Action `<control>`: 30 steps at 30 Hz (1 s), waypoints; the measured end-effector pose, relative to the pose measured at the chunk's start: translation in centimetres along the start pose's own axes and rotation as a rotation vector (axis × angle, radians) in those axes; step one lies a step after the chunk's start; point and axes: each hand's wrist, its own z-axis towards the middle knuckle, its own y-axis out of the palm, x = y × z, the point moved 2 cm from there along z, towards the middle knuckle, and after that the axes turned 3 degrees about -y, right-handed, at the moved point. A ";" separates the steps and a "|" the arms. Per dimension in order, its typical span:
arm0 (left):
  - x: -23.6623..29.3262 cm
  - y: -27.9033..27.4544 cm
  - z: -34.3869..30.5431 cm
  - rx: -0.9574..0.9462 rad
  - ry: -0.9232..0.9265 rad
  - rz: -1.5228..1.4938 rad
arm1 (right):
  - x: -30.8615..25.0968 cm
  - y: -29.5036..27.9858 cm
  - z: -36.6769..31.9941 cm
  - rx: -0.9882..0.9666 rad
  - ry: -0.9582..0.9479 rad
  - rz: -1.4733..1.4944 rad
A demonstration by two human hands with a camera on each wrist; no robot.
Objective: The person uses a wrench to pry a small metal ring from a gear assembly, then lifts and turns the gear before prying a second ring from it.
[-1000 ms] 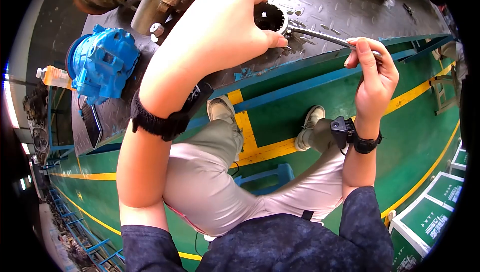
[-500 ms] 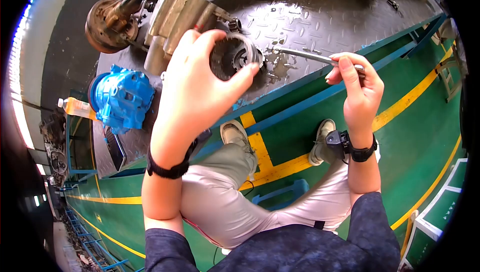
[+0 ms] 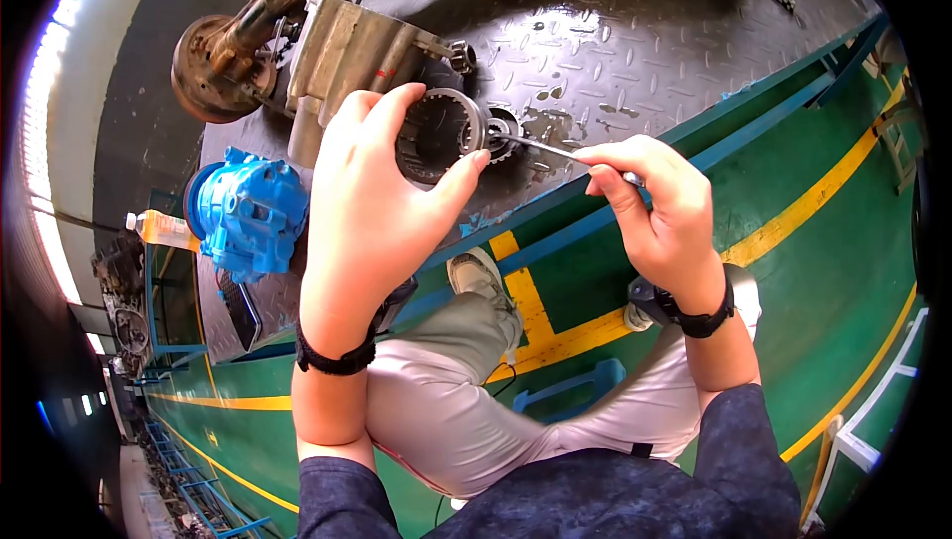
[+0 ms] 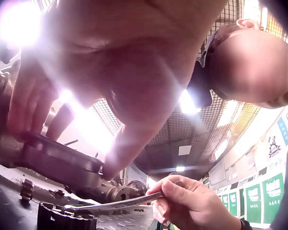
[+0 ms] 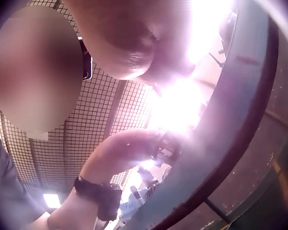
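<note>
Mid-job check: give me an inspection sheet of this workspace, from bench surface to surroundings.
Surface: metal bench, raised tread pattern, dark wet-looking patches beside the gear.
Job's things: ring, toothed inside; slim metal tool, far end at the gear.
Clutter: blue unit, phone, casting, rusty hub, small part.
Hands: left grips the ring; right pinches the tool.
Cables: thin dark cord by the knee; nothing seen on the bench.
Surroundings: green floor with yellow lines, blue stool below.
</note>
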 end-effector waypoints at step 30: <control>1.5 3.7 0.5 -0.062 0.093 -0.050 | 1.4 -3.8 0.1 0.250 0.244 0.114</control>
